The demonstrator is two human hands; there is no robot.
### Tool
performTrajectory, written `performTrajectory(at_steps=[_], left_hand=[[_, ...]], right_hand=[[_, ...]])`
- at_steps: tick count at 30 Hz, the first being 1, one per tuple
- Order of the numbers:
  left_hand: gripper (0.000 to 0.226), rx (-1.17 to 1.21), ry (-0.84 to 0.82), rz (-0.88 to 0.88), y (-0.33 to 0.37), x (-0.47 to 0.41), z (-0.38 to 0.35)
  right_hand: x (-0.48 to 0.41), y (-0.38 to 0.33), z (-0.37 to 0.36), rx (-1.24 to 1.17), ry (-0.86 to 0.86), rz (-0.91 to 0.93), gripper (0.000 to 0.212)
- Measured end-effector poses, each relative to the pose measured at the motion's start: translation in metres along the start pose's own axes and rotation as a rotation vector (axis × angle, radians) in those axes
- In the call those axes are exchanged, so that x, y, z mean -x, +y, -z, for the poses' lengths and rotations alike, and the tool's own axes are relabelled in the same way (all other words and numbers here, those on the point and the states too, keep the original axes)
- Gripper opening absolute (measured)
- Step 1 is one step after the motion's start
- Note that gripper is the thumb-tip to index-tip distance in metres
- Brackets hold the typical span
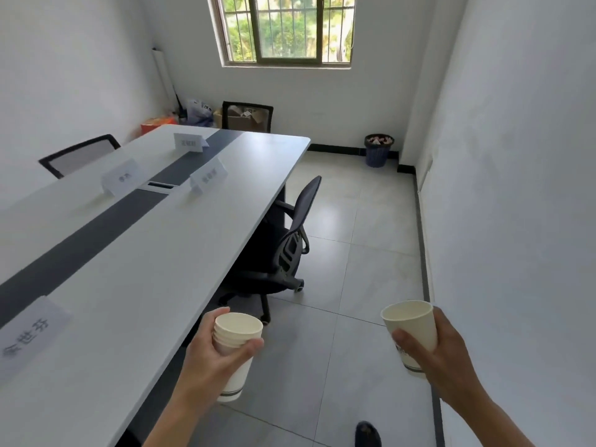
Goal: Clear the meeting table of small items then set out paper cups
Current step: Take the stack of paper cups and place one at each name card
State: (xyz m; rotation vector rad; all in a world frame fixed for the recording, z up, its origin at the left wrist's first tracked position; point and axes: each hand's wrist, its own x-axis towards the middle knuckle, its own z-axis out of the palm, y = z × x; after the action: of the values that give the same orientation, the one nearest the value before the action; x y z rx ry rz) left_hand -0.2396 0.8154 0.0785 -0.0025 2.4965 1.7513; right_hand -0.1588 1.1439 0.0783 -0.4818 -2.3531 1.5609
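Beside the worktop (180, 240), the left hand (206, 359) closes its fingers round a cup stack (237, 337) while the right hand (435, 346) grips a single cup (411, 324), seemingly separated for placing by a name card (208, 176).

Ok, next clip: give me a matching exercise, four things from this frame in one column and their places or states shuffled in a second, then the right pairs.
Things:
1. stack of paper cups
2. single paper cup
3. waste bin
4. name card

Places or states:
A. on the floor in the far corner, filled with rubbish
B. standing on the meeting table beside its dark centre strip
C. held in the left hand, over the table's edge
D. held in the right hand, tilted, over the floor

Pairs: 1-C, 2-D, 3-A, 4-B
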Motion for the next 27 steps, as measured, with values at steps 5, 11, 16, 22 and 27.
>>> performTrajectory(at_steps=[5,11,16,22,27], left_hand=[[0.082,-0.011,0.228,0.083,0.011,-0.053,0.004],[0.081,-0.037,0.493,0.184,0.016,-0.07,0.028],[0.08,-0.054,0.71,0.315,-0.007,-0.058,0.066],[0.086,-0.001,0.897,0.394,-0.046,-0.064,0.137],[0.085,0.055,0.957,0.394,-0.063,-0.089,0.197]], right_hand=[[-0.13,-0.006,-0.034,-0.06,-0.178,0.071,0.07],[-0.236,-0.039,-0.129,-0.08,-0.54,0.188,0.042],[-0.259,-0.061,-0.233,-0.093,-0.809,0.24,0.031],[-0.257,-0.103,-0.351,-0.029,-0.96,0.31,0.038],[-0.254,-0.157,-0.433,0.029,-1.065,0.383,0.046]])
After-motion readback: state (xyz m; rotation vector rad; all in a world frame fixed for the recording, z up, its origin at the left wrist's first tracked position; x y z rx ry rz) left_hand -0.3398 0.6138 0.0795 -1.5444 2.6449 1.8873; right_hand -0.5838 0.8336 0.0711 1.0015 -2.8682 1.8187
